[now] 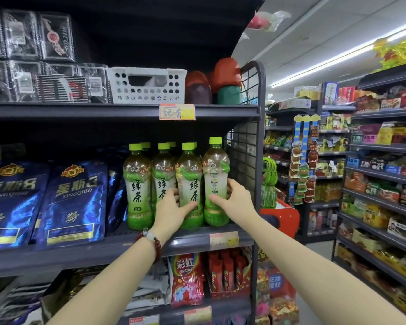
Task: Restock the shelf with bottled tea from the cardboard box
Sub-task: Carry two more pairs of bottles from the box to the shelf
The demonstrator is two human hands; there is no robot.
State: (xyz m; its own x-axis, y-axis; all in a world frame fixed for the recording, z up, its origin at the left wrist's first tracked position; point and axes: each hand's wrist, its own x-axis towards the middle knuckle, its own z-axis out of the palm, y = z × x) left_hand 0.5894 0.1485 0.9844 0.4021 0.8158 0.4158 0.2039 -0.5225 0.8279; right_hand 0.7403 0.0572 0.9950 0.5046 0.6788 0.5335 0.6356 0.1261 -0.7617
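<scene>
Several green tea bottles with lime caps stand in a row on the grey shelf [117, 248], more behind them. My left hand [171, 211], with a bead bracelet at the wrist, grips the third front bottle [190, 184] low on its label. My right hand [234, 199] grips the rightmost bottle [215, 174], which stands next to the wire side panel with its label turned away. Both bottles are upright and rest on the shelf. The cardboard box is out of sight.
Blue snack bags [75, 202] fill the shelf to the left of the bottles. A white basket [148, 86] sits on the shelf above. Skittles bags [188, 280] hang below. A wire end panel [246, 160] closes the shelf's right side; an aisle with more shelves lies beyond.
</scene>
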